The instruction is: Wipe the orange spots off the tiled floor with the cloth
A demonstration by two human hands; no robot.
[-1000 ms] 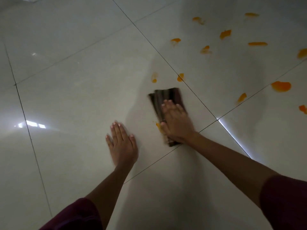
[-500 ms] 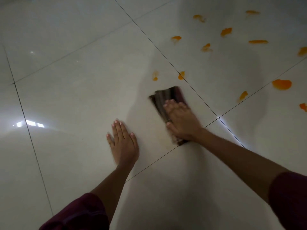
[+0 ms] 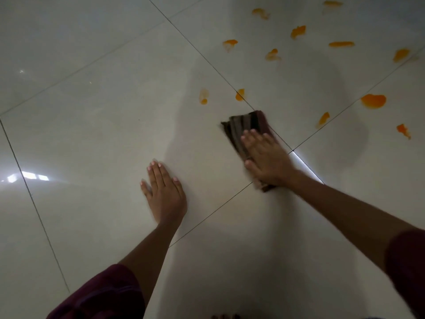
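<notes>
Fingers of the right hand [image 3: 266, 157] lay flat, pressing the apparently striped cloth [image 3: 247, 128] onto the tiled floor [image 3: 92, 111]; orange spots [image 3: 239, 95] sat just beyond.

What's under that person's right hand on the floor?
The right hand lies flat on a dark striped cloth, pressing it to the tiled floor. The cloth shows past the fingertips and near the wrist. Whatever lies beneath it, orange or not, is covered.

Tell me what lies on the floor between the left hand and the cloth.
Nothing: in the head view the stretch of floor tile between the left hand and the cloth under the right hand is bare.
</notes>
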